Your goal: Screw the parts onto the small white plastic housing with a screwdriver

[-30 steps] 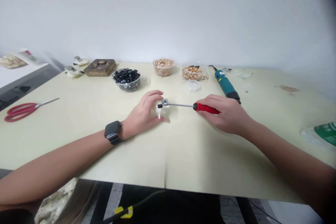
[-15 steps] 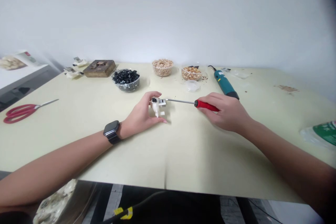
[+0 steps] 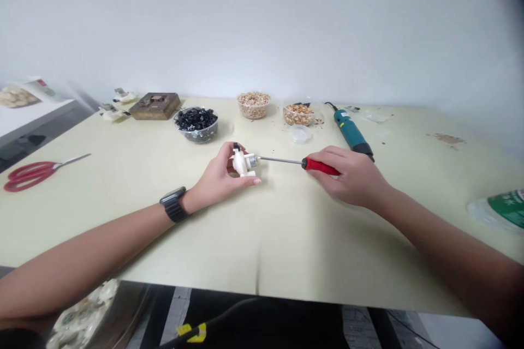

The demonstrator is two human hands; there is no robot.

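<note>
My left hand [image 3: 227, 172], with a black watch on the wrist, grips a small white plastic part [image 3: 240, 163] between thumb and fingers. A grey round piece sits on the part's right side, and a small black piece shows at its top. The fingers behind the part are partly hidden. In my right hand [image 3: 347, 172] is a screwdriver [image 3: 319, 166] with a red handle and a long metal shaft, held level and pointing left. Its tip meets the right end of the white part; I cannot tell how far it reaches in.
Behind my hands stand a bowl of black pieces [image 3: 198, 126], two tubs of small tan and brassy pieces [image 3: 254, 106] and a clear lid [image 3: 300, 133]. A teal power tool [image 3: 350, 132] lies right, red scissors [image 3: 35, 173] left. A metal block [image 3: 155, 107] is at back left.
My left hand has turned the white part, so its round grey end now faces the screwdriver. The screwdriver stays at its right end, almost unmoved.
</note>
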